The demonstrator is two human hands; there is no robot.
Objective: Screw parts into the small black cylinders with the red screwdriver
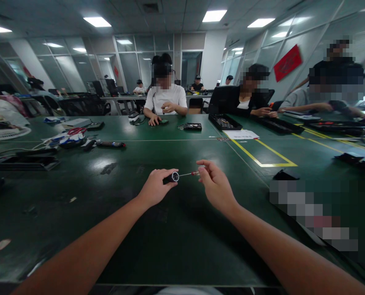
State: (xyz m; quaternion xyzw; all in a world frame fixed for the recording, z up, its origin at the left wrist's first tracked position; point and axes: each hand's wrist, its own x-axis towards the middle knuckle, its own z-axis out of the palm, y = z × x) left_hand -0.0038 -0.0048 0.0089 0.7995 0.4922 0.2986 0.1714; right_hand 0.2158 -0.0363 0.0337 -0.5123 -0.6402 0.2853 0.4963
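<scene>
Above the green table (130, 229), my left hand (157, 186) grips a short black cylindrical part (171, 177) with a pale ring at its open end. That end faces right. My right hand (213, 180) pinches the red handle of a small screwdriver (188, 174) between thumb and fingers. Its thin metal shaft points left, and the tip meets the ringed end of the cylinder. Whether the tip sits inside the ring or only touches it I cannot tell. Both forearms reach in from the near edge.
A dark pen-like tool (111, 144) lies at left near red-handled scissors (77, 131) and cables. Black trays (224, 122) stand at the far right beside a paper sheet (241, 134). Yellow tape (277, 165) marks the table. Several people sit around, one opposite in a white shirt (179, 96).
</scene>
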